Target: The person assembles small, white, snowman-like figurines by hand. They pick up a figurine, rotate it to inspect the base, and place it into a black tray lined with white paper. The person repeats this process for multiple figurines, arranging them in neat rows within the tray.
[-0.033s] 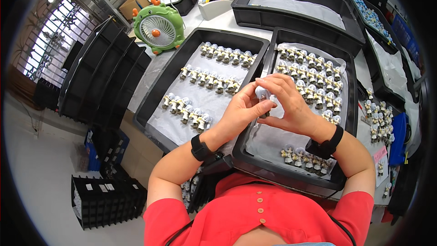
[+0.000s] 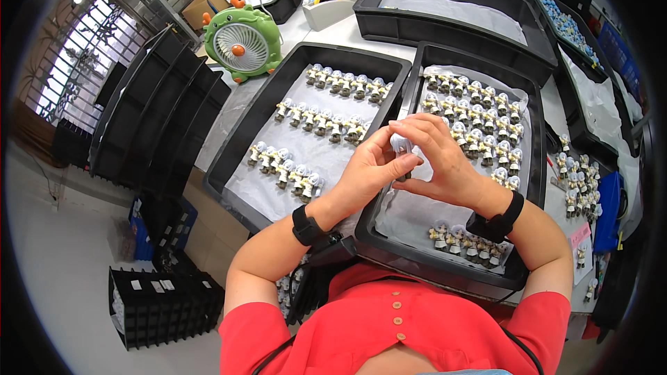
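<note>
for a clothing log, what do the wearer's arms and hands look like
Left hand and right hand are bare, without gloves. Black bands circle both wrists, with a dark boxy piece at the right. Short red sleeves leave the forearms bare.

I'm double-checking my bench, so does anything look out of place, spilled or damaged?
At far right, some figurines are loosely bunched outside the left tray and right tray, which looks odd against the rows inside those. I see nothing spilled or damaged.
</note>
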`<move>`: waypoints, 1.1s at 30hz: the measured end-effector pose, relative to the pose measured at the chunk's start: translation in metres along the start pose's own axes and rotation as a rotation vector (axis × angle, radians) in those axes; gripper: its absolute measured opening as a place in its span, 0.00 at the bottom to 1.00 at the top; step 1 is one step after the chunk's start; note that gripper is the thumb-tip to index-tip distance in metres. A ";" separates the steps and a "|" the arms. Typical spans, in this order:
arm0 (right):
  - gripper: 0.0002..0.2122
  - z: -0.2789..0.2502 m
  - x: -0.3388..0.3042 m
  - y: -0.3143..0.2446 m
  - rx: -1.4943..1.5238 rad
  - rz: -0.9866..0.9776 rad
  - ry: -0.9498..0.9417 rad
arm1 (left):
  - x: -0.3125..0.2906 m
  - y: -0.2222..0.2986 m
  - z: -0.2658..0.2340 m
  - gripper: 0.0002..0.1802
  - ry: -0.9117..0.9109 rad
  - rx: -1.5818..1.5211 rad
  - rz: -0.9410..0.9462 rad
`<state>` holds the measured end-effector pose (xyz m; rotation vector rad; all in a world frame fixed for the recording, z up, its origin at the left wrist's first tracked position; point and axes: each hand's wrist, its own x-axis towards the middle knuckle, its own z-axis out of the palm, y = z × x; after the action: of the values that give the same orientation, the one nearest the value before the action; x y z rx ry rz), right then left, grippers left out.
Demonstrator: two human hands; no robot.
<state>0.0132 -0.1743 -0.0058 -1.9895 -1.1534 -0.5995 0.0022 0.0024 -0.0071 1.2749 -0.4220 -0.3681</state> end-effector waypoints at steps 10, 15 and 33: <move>0.39 0.005 -0.004 0.002 0.040 -0.010 0.012 | -0.001 0.000 0.001 0.24 0.020 -0.030 0.022; 0.40 0.002 -0.004 0.001 0.048 -0.015 0.023 | -0.003 0.004 -0.001 0.24 -0.017 -0.122 0.028; 0.41 0.000 -0.003 0.001 0.024 -0.031 0.037 | -0.003 0.006 -0.002 0.24 -0.038 -0.177 0.018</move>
<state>0.0125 -0.1756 -0.0083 -1.9360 -1.1659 -0.6331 0.0010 0.0068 -0.0015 1.0925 -0.4237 -0.4058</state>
